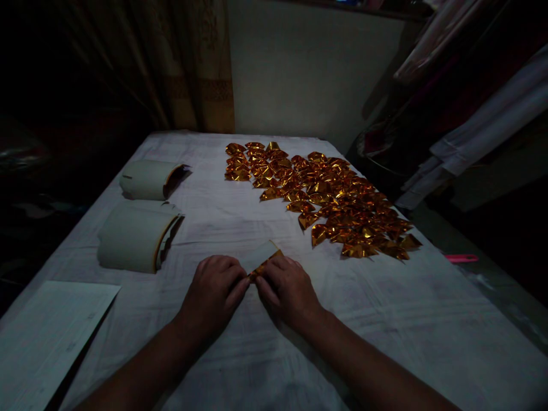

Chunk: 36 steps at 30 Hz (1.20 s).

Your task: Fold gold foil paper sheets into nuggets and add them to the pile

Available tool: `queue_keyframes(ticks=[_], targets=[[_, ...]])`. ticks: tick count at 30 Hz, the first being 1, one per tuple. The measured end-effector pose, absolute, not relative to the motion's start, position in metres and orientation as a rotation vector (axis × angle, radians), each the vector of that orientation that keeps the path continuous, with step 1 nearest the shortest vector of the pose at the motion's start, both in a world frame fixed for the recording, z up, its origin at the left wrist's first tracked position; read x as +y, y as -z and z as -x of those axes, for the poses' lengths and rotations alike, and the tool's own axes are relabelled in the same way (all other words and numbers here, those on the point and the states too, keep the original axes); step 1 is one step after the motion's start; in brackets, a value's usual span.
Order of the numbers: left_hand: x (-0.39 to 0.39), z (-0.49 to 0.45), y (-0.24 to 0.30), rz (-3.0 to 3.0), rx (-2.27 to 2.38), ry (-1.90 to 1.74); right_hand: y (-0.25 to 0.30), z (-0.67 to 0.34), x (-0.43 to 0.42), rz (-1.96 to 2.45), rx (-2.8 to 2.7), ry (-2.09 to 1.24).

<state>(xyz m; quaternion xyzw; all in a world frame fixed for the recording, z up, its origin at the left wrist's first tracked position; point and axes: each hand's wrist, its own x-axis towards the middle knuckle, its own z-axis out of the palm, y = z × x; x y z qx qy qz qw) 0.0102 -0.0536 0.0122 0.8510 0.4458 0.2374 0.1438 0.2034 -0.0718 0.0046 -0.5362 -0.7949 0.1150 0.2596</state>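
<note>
Between my hands, low over the cloth, is a sheet of gold foil paper (266, 249), pale on one face, with a shiny gold strip along its near edge. My left hand (216, 285) pinches the left end of that strip between thumb and fingers. Close beside it, my right hand (289, 287) has its fingers closed over the right part of the strip, thumb toward the left. Beyond my right hand lie many folded gold foil pieces (319, 191), shiny and pointed, spread in a wide band toward the back.
Two curved stacks of pale paper (131, 237) (148, 178) lie at the left. A flat pale sheet (55, 337) rests at the near left edge. White cloth (222, 365) covers the table. Behind stand a curtain (192, 68) and a wall; clothes (483, 125) hang at the right.
</note>
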Motion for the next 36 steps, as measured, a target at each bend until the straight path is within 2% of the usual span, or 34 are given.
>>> queue_keyframes(ticks=[36], targets=[[-0.053, -0.017, -0.007, -2.382, 1.465, -0.657, -0.003, -0.19, -0.07, 1.677, -2.058, -0.311]])
